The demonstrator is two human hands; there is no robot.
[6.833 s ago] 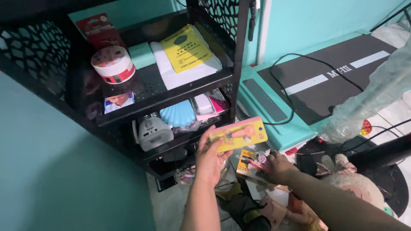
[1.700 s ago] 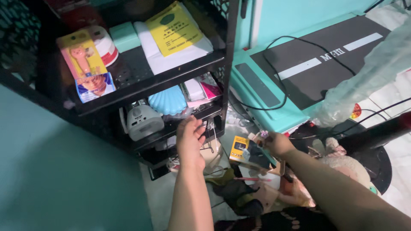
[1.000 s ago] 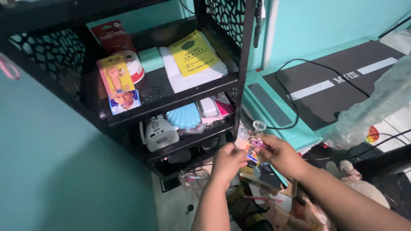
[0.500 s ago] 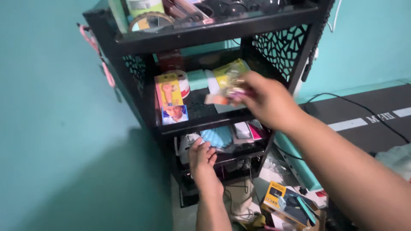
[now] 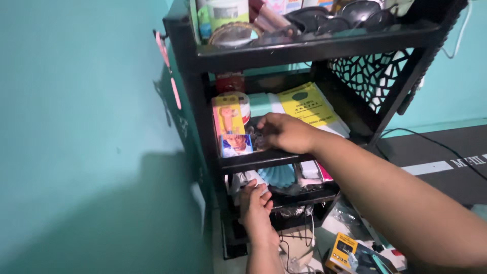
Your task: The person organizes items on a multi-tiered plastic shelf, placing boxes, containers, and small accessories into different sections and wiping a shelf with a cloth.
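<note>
Reaching into the middle tier of a black shelf rack (image 5: 284,48), the right hand (image 5: 285,133) lies palm-down over the shelf board, its fingers curled around a small dark trinket (image 5: 255,138) at the fingertips. That grip is pressed together on the trinket, though most of the thing is hidden under the fingers and its shape cannot be told. The trinket sits at the tip of the grip, just above the front edge of the board.

Just beyond the fingertips stands a yellow and pink blister pack (image 5: 228,115), upright, with a small blue picture card (image 5: 236,145) leaning below it; the trinket is just beside the card. Behind the pack is a round white tub with a red band (image 5: 245,105). Past the knuckles, further back on the same board, lies a yellow leaflet (image 5: 307,104) on white paper.

One tier down, the left hand (image 5: 256,204) rests on the front edge of the lower shelf, fingers bent and loosely closed on the edge, holding nothing loose that shows. Just above its fingertips sits a white gadget (image 5: 244,178), and beside that a light blue shell-shaped case (image 5: 277,176).

Down on the floor, below the right forearm, is a yellow and black box (image 5: 347,252). A teal wall (image 5: 76,127) fills the side away from both hands.
</note>
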